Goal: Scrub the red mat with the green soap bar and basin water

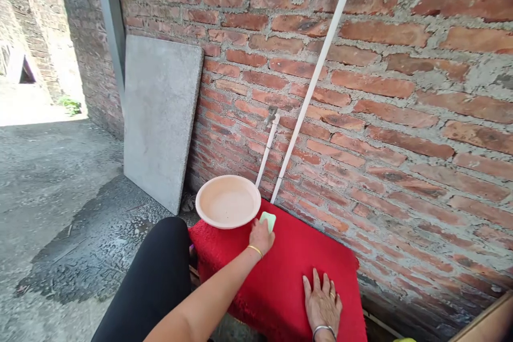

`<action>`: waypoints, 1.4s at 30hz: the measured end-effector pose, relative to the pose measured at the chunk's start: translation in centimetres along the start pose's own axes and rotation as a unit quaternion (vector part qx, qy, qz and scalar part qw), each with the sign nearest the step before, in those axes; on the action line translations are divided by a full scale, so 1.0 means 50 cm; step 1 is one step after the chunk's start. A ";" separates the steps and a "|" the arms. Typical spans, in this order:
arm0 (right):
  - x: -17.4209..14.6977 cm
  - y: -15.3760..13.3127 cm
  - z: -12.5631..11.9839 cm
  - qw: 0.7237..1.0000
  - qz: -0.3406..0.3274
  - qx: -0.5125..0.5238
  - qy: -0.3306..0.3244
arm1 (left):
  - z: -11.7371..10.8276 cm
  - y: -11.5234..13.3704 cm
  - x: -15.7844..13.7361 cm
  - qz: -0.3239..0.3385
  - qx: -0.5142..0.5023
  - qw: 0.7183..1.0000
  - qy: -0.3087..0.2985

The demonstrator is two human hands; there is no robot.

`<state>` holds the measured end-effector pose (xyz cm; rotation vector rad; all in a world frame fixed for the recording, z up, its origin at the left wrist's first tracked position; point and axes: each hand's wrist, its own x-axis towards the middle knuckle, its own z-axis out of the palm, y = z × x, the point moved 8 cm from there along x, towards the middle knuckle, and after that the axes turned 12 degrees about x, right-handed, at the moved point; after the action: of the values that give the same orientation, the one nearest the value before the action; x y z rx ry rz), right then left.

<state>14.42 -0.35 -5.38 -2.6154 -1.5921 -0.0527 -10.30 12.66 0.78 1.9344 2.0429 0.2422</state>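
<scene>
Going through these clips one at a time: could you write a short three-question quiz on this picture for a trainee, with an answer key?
1. Multiple choice: what is in the left hand?
A) a brush
B) a light green block
C) a white cup

2. True or false: the right hand rests palm down on the red cloth.

3. Short answer: which hand is nearer the pale basin?

Key:
1. B; whether the block is soap or sponge is hard to tell.
2. True.
3. The left hand, close beside the basin's rim.
</scene>
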 end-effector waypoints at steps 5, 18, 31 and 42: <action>-0.006 -0.004 -0.012 1.000 0.002 -0.012 -0.005 | 0.033 0.006 -0.019 -0.004 0.017 1.000 -0.010; 0.001 0.002 -0.001 1.000 -0.001 0.018 -0.011 | 0.004 0.009 -0.022 0.018 -0.006 1.000 -0.014; 0.007 0.009 0.006 1.000 -0.010 0.022 -0.013 | 0.137 0.151 -0.102 0.167 -0.023 0.979 -0.112; -0.001 -0.004 -0.009 1.000 -0.004 0.004 -0.002 | 0.031 -0.040 -0.060 0.019 0.049 0.999 -0.005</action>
<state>14.23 -0.37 -4.96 -2.6045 -1.5997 -0.0418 -11.56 9.40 -0.99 2.0284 2.0500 0.1439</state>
